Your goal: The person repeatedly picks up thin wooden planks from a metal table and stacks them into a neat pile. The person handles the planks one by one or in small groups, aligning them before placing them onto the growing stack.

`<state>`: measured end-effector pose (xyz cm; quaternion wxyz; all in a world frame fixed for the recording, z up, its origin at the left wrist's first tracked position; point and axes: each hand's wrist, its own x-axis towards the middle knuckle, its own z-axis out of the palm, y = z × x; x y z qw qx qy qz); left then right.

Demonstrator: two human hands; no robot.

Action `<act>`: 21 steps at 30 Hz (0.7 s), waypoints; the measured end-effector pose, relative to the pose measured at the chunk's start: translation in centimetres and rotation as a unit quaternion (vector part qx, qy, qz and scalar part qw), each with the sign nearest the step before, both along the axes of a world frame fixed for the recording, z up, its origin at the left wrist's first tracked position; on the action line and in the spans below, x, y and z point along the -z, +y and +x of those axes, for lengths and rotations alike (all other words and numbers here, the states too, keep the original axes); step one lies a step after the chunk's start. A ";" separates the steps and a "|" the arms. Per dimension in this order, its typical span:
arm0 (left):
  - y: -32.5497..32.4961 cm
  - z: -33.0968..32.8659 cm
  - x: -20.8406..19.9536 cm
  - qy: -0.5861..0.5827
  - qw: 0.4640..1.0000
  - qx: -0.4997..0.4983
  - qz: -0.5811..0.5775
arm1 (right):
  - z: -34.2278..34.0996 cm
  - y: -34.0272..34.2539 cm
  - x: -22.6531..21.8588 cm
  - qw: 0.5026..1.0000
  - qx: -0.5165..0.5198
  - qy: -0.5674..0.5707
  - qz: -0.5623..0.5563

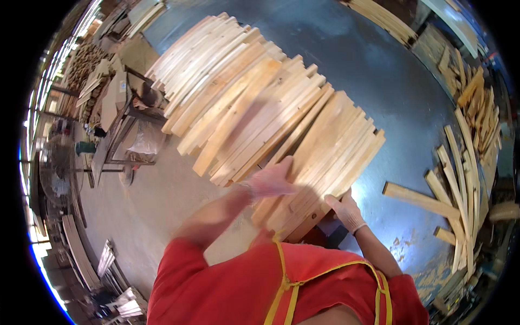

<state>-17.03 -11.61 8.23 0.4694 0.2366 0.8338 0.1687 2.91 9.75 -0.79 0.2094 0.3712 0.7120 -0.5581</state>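
Observation:
A long row of pale wooden boards [244, 92] lies side by side across the blue surface, with a narrow dark gap splitting off the nearest group. My left hand [273, 180], in a thin pale glove, presses against the left side of this near bundle of wooden boards [330, 157], its fingers partly hidden. On the bundle's right side, my gloved right hand [346, 211] grips the outer edge close to the near end, thumb on top and fingers mostly hidden beneath. The bundle is squeezed between both hands.
Loose wooden strips [460, 189] lie piled on the right, one jutting toward me over the blue tabletop [379, 70]. More boards [379, 19] sit at the far edge. A metal-framed stand [122, 119] and a fan [57, 168] are on the left.

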 end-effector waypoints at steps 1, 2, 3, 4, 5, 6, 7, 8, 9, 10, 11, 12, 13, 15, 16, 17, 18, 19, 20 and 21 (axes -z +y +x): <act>0.7 -0.2 -0.2 0.015 1.000 -0.010 0.013 | 0.4 1.1 1.1 1.000 0.015 0.013 0.000; 0.8 -0.4 0.0 0.026 0.999 -0.022 0.027 | 0.7 2.4 2.7 0.999 0.028 0.023 0.002; 0.6 -0.5 0.2 0.037 0.998 -0.030 0.039 | 0.8 3.2 3.8 0.999 0.045 0.031 0.000; -1.4 -0.7 0.3 0.044 0.989 -0.109 0.094 | 0.7 3.6 3.6 0.997 0.073 0.035 -0.008; -3.1 -1.6 -0.1 0.039 0.986 -0.124 0.102 | 0.3 3.8 2.8 0.994 0.100 0.038 -0.016; -4.9 -2.6 -0.5 0.034 0.983 -0.140 0.111 | -0.7 3.6 2.5 0.996 0.091 0.010 -0.021; -6.6 -3.8 -1.0 0.031 0.980 -0.153 0.120 | -0.6 2.9 4.2 0.992 0.111 0.064 -0.013; -9.6 -5.0 1.0 0.099 0.968 -0.163 0.162 | -1.6 2.3 3.5 0.992 0.112 0.058 -0.025; -12.9 -6.7 5.1 0.168 0.949 -0.173 0.202 | -2.8 1.6 2.6 0.992 0.112 0.050 -0.035; -14.1 -8.2 6.2 0.230 0.942 -0.160 0.185 | -4.1 1.1 2.3 0.991 0.110 0.054 -0.049; -14.7 -9.6 6.6 0.292 0.930 -0.150 0.165 | -5.2 0.5 2.3 0.990 0.112 0.056 -0.062; -15.5 -11.3 6.8 0.351 0.924 -0.126 0.081 | -6.4 0.1 2.3 0.989 0.115 0.059 -0.076; -15.5 -13.0 6.4 0.407 0.908 -0.101 0.001 | -7.2 0.1 2.4 0.991 0.112 0.040 -0.068; -14.8 -14.0 5.4 0.345 0.930 -0.127 -0.014 | -7.8 -0.4 3.0 0.992 0.112 0.004 -0.055; -14.3 -14.7 4.9 0.328 0.938 -0.114 -0.015 | -7.7 -1.0 3.9 0.977 0.170 0.043 -0.120; -14.3 -15.1 5.0 0.307 0.946 -0.103 -0.020 | -7.9 -1.6 4.6 0.969 0.191 0.080 -0.134; -14.0 -15.6 5.8 0.309 0.945 -0.098 -0.047 | -8.1 -2.0 5.4 0.959 0.212 0.118 -0.149; -13.9 -16.4 7.0 0.336 0.936 -0.080 -0.064 | -8.6 -2.4 6.4 0.947 0.232 0.152 -0.164; -13.8 -17.3 8.2 0.363 0.927 -0.059 -0.080 | -9.8 -2.7 6.5 0.961 0.206 0.134 -0.127; -14.1 -18.3 9.2 0.389 0.916 -0.037 -0.096 | -11.1 -3.1 6.7 0.973 0.177 0.115 -0.092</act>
